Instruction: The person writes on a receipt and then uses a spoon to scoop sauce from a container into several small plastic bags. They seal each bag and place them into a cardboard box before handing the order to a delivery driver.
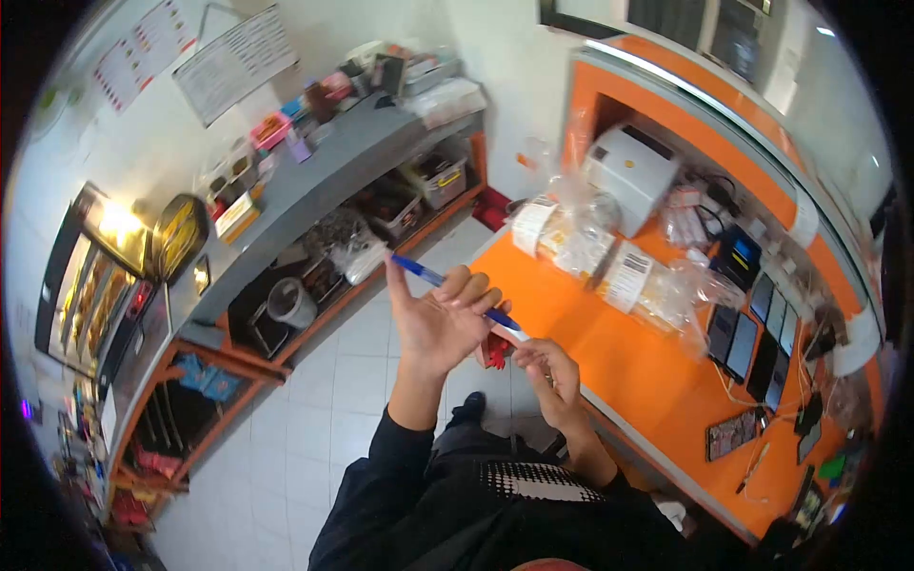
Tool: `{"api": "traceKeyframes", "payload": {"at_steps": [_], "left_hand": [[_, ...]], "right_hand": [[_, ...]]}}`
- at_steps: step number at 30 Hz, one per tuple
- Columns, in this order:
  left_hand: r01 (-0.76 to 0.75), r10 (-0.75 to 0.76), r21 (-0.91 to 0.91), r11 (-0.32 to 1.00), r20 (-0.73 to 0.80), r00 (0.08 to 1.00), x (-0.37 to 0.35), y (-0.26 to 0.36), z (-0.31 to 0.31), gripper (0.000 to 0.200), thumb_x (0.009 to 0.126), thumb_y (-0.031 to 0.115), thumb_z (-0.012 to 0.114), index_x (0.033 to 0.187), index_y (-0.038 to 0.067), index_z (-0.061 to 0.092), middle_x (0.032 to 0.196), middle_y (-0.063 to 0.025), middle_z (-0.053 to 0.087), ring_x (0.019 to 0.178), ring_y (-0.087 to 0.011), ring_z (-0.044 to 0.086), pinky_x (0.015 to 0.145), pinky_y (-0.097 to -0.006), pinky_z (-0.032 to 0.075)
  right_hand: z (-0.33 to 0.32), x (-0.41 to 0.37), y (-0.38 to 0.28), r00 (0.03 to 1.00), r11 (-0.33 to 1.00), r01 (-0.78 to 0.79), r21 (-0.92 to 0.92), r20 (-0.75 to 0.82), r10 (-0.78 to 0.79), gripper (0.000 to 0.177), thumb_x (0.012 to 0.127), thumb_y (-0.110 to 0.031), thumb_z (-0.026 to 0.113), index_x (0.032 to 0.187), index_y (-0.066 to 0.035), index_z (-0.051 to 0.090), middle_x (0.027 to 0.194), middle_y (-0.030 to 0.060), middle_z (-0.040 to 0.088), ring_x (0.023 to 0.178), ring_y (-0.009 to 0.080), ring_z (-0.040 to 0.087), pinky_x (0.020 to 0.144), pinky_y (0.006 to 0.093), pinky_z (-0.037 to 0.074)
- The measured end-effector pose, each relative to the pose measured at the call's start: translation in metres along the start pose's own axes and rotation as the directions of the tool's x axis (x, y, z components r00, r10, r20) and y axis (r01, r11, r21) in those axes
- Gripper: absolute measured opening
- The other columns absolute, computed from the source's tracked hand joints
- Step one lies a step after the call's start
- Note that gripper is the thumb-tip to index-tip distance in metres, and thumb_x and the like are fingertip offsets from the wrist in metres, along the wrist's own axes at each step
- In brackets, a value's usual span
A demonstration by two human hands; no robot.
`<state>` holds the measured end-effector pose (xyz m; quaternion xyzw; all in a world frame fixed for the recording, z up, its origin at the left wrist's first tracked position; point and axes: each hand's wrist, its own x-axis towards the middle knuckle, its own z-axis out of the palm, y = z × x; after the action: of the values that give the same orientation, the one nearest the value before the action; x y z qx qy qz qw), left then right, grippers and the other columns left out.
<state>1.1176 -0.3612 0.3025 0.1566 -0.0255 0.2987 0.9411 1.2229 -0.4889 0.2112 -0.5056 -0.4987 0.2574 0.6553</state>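
Observation:
A blue pen (pixel 422 271) with a white end lies slantwise across my left hand (pixel 438 319). The fingers of that hand curl over the pen, with the thumb raised and the palm turned up. Just right of the pen's white end is my right hand (pixel 557 376), its fingers bent inward in a pinch. I cannot make out what, if anything, is between those fingertips, or whether they touch the pen. Behind the hands, a small red item (pixel 495 352) shows low beside the orange table (pixel 609 366).
Plastic-wrapped parcels (pixel 628 271) with labels and a white printer (pixel 630 176) stand on the table. Several phones (pixel 733 343) with cables are at its right. A curved grey counter (pixel 314 181) with cluttered shelves and a lit display warmer (pixel 95 276) runs along the left.

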Motion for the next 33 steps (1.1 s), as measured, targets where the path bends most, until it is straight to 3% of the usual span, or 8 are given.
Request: {"api": "traceKeyframes", "payload": {"at_steps": [3, 6, 10, 15, 18, 25, 29, 33], "left_hand": [[-0.153, 0.152, -0.013, 0.988, -0.022, 0.988, -0.027, 0.04, -0.01, 0.065, 0.068, 0.076, 0.032, 0.049, 0.015, 0.024, 0.054, 0.0013, 0.028, 0.059, -0.0152, 0.031, 0.08, -0.0377, 0.031], [-0.281, 0.282, -0.041, 0.959, 0.024, 0.959, -0.057, 0.075, -0.016, 0.063, 0.068, 0.075, 0.033, 0.049, 0.015, 0.026, 0.053, 0.0014, 0.028, 0.06, -0.0155, 0.031, 0.08, -0.0421, 0.03], [-0.435, 0.435, -0.017, 0.9, 0.016, 0.9, -0.102, 0.132, -0.034, 0.061, 0.069, 0.072, 0.034, 0.049, 0.015, 0.027, 0.054, 0.0015, 0.027, 0.061, -0.016, 0.031, 0.078, -0.0478, 0.03], [-0.619, 0.614, 0.072, 0.782, 0.079, 0.785, -0.161, 0.198, -0.037, 0.061, 0.072, 0.071, 0.035, 0.055, 0.013, 0.029, 0.052, 0.002, 0.025, 0.061, -0.0156, 0.028, 0.076, -0.0426, 0.031], [-0.778, 0.724, 0.398, 0.486, 0.316, 0.614, -0.186, 0.211, -0.056, 0.053, 0.078, 0.063, 0.039, 0.057, 0.015, 0.03, 0.051, 0.0033, 0.024, 0.06, -0.0144, 0.027, 0.063, -0.0337, 0.024], [-0.742, 0.853, 0.656, 0.139, 0.301, 0.426, -0.234, 0.277, -0.077, 0.043, 0.086, 0.039, 0.038, 0.052, 0.015, 0.028, 0.045, 0.0041, 0.024, 0.051, -0.0135, 0.024, 0.057, -0.0307, 0.019], [-0.808, 0.907, 0.587, 0.042, 0.316, 0.277, -0.251, 0.311, -0.086, 0.041, 0.084, 0.037, 0.04, 0.052, 0.015, 0.027, 0.045, 0.0035, 0.024, 0.051, -0.0129, 0.024, 0.056, -0.0299, 0.018], [-0.757, 0.86, 0.653, 0.014, 0.379, 0.343, -0.251, 0.34, -0.105, 0.039, 0.086, 0.032, 0.038, 0.052, 0.015, 0.027, 0.045, 0.0042, 0.022, 0.051, -0.0119, 0.021, 0.056, -0.03, 0.019]], "right_hand": [[0.025, 0.019, -0.004, 0.979, 0.909, -0.015, -0.417, 0.178, 0.098, 0.023, 0.077, -0.013, 0.055, 0.099, -0.004, 0.054, 0.09, 0.0131, 0.056, 0.082, 0.0223, 0.054, 0.072, 0.0296, 0.042], [0.055, 0.035, 0.021, 0.925, 0.654, 0.238, -0.718, 0.372, 0.071, 0.027, 0.079, -0.022, 0.054, 0.1, -0.005, 0.054, 0.092, 0.014, 0.056, 0.086, 0.0256, 0.053, 0.076, 0.0356, 0.041], [0.125, 0.062, 0.038, 0.815, 0.498, 0.399, -0.77, 0.547, 0.192, 0.039, 0.076, -0.032, 0.056, 0.105, -0.007, 0.05, 0.088, 0.011, 0.055, 0.083, 0.0281, 0.053, 0.072, 0.0406, 0.039], [0.251, 0.108, 0.027, 0.722, 0.489, 0.585, -0.647, 0.69, 0.048, 0.041, 0.073, -0.034, 0.059, 0.102, -0.007, 0.05, 0.084, 0.0099, 0.055, 0.081, 0.0269, 0.053, 0.068, 0.0395, 0.039], [0.323, 0.126, 0.015, 0.657, 0.506, 0.664, -0.551, 0.753, -0.043, 0.043, 0.071, -0.033, 0.06, 0.103, -0.006, 0.051, 0.083, 0.0093, 0.055, 0.08, 0.0253, 0.053, 0.067, 0.0377, 0.039], [0.439, 0.143, -0.004, 0.505, 0.536, 0.778, -0.327, 0.833, -0.225, 0.05, 0.07, -0.032, 0.062, 0.11, -0.005, 0.05, 0.081, 0.0075, 0.054, 0.077, 0.0226, 0.052, 0.065, 0.0339, 0.039], [0.484, 0.155, 0.0, 0.418, 0.566, 0.792, -0.228, 0.879, -0.232, 0.049, 0.071, -0.031, 0.06, 0.111, -0.005, 0.05, 0.083, 0.0072, 0.053, 0.077, 0.022, 0.051, 0.064, 0.0323, 0.039], [0.528, 0.175, 0.012, 0.366, 0.589, 0.791, -0.167, 0.9, -0.236, 0.049, 0.07, -0.032, 0.062, 0.109, -0.004, 0.051, 0.081, 0.0072, 0.055, 0.077, 0.0219, 0.053, 0.065, 0.0326, 0.039]]}}
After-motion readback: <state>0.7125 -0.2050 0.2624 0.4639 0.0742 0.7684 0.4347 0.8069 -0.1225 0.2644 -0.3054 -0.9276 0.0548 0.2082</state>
